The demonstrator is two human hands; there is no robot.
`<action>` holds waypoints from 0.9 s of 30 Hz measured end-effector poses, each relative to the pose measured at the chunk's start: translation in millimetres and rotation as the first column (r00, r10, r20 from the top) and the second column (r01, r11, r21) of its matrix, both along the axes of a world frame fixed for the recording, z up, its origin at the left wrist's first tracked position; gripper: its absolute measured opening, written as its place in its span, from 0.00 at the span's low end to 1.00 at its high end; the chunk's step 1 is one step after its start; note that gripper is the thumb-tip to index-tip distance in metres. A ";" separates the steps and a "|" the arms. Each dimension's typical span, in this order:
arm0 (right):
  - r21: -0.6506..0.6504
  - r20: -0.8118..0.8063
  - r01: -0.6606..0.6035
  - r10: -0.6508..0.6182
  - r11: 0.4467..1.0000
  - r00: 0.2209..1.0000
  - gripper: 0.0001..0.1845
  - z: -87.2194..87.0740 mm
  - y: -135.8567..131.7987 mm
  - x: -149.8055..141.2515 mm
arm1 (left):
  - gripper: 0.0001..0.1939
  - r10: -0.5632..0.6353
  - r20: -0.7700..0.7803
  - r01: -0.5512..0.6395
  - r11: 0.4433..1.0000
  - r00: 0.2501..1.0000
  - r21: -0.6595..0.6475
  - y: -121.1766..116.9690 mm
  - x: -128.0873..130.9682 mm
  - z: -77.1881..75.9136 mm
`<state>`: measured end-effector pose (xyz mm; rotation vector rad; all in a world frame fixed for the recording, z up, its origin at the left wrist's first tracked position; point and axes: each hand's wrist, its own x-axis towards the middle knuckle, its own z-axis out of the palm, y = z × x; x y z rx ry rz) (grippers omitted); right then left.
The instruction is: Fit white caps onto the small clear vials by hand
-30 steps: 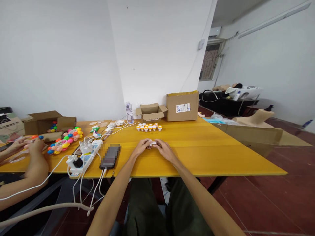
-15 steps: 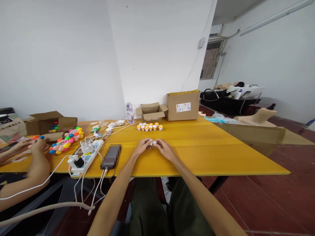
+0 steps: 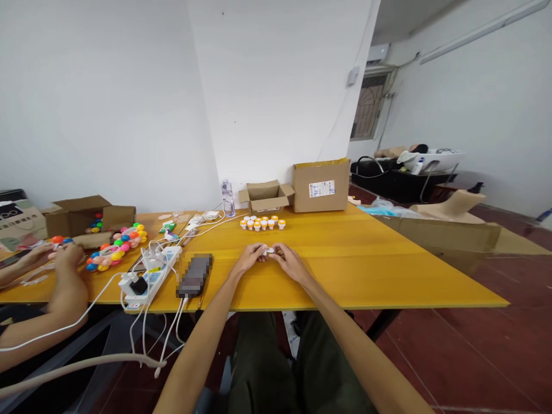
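Both my hands meet over the yellow-brown table (image 3: 366, 270), pinching one small white piece (image 3: 269, 250) between the fingertips. My left hand (image 3: 250, 257) is closed on its left end, and my right hand (image 3: 288, 259) grips the right end. Fingers cover most of the piece, so its exact kind is hidden. Beyond my hands stands a tight group of small white and orange capped items (image 3: 263, 223). Behind them are an open small cardboard box (image 3: 266, 203) and a larger taped cardboard box (image 3: 321, 187) with a label.
On the left lie a phone (image 3: 195, 276), a power strip (image 3: 157, 273) with tangled cables, and colourful ball rings (image 3: 111, 253). A co-worker's hands (image 3: 64, 253) handle coloured balls there. A water bottle (image 3: 227, 198) stands near the wall. Right of the table is a large carton (image 3: 448, 236).
My hands keep their place around the white piece, with only slight finger movement. The view has shifted slightly. At the left, the co-worker's hands have moved a little.
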<state>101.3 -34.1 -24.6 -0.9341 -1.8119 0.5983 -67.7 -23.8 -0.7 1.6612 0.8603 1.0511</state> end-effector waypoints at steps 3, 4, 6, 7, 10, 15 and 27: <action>-0.003 -0.002 0.011 -0.011 1.000 1.000 0.05 -0.6 0.4 0.0 | 0.23 -0.013 0.006 0.013 1.000 1.000 -0.003 0.8 -0.3 -0.7; -0.006 -0.004 0.015 -0.015 1.000 1.000 0.06 -1.1 0.6 0.1 | 0.23 -0.016 0.007 0.016 1.000 1.000 -0.003 1.1 -0.3 -0.9; -0.015 -0.012 0.025 -0.025 1.000 1.000 0.08 -2.1 0.8 0.3 | 0.23 -0.016 0.007 0.016 1.000 1.000 -0.004 1.7 -0.4 -1.4; -0.021 -0.016 0.028 -0.028 0.999 0.999 0.09 -2.4 0.9 0.4 | 0.23 -0.014 0.005 0.014 1.000 1.000 -0.004 1.9 -0.4 -1.5; -0.042 -0.020 0.019 -0.019 0.999 1.000 0.10 -2.4 0.6 0.2 | 0.22 -0.007 -0.001 0.007 1.000 1.000 -0.001 2.1 -0.5 -1.7; -0.019 0.003 0.008 -0.008 1.000 1.000 0.05 -0.3 -0.1 0.2 | 0.22 -0.008 -0.004 0.008 1.000 1.000 0.007 2.1 -0.8 -1.3; -0.027 0.009 0.019 -0.019 0.999 1.000 0.08 -2.8 0.6 0.4 | 0.22 -0.013 0.009 0.013 1.000 1.000 0.001 1.7 0.4 -0.8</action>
